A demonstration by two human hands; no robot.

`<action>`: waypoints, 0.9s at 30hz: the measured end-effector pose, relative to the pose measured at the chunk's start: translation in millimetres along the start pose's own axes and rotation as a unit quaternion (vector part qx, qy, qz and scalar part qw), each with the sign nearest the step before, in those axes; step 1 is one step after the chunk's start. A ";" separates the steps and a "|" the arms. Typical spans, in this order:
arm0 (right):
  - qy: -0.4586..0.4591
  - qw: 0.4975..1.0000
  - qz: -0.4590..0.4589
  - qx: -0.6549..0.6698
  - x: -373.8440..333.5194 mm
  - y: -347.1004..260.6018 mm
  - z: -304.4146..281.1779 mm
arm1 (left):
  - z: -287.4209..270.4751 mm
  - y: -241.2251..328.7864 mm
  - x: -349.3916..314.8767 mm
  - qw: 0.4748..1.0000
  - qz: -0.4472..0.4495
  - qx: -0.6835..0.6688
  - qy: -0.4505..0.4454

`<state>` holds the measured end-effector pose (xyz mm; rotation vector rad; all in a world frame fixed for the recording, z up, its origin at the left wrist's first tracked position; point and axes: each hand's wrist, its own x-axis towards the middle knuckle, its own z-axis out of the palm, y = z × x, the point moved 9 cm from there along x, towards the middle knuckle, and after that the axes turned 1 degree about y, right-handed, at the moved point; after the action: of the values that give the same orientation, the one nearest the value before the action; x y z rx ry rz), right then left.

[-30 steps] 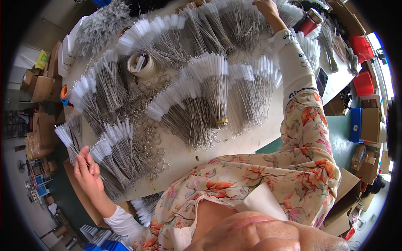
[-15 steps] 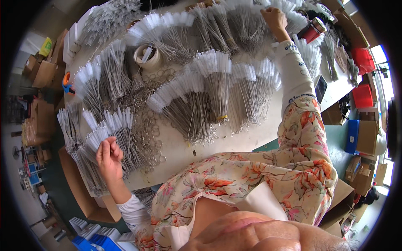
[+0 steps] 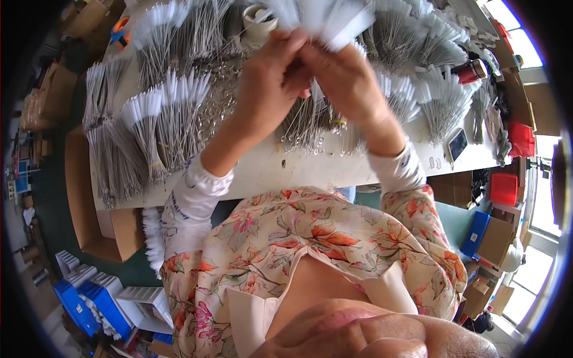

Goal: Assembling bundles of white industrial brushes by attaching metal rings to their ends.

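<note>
My left hand [image 3: 267, 83] and my right hand [image 3: 352, 83] meet above the middle of the table, closed on a fanned bunch of wire brushes [image 3: 334, 21] with white bristles. The bristle ends fan out beyond my fingers, slightly blurred. Most of the wire stems in my grip are hidden behind the hands. Beneath them lie more brushes with looped wire ends [image 3: 304, 128]. Left of my left hand are standing-up fans of similar brushes [image 3: 170, 113] and a scatter of wire rings [image 3: 218, 110].
A white round container [image 3: 258, 34] stands at the back. An orange-and-blue tool [image 3: 121, 33] lies far left. A phone [image 3: 458, 145], a red flask [image 3: 471, 71] and more brush bundles [image 3: 441, 101] are to the right. An open cardboard box [image 3: 77, 197] sits by the left table edge.
My right hand has come back from the far right brush piles, and my left hand has moved up and right from the left bundles. Both now hold a brush bunch together. The view has shifted.
</note>
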<state>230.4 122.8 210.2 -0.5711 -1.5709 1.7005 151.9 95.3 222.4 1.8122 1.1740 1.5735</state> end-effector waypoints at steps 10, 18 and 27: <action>0.160 0.924 0.007 0.348 -57.0 92.0 -6.6 | 14.8 25.5 -90.5 0.953 0.284 0.100 0.025; -0.093 0.848 0.100 -0.513 -104.8 56.6 -24.2 | 13.7 -47.9 -171.6 0.987 0.005 0.085 -0.133; -0.108 0.872 0.092 -0.469 -132.6 133.0 26.8 | 15.0 -47.9 -197.2 0.989 -0.047 0.029 -0.139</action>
<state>264.7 7.4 63.6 -1.0467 -2.5685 1.0371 156.2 -40.5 70.9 1.9097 1.1651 1.2001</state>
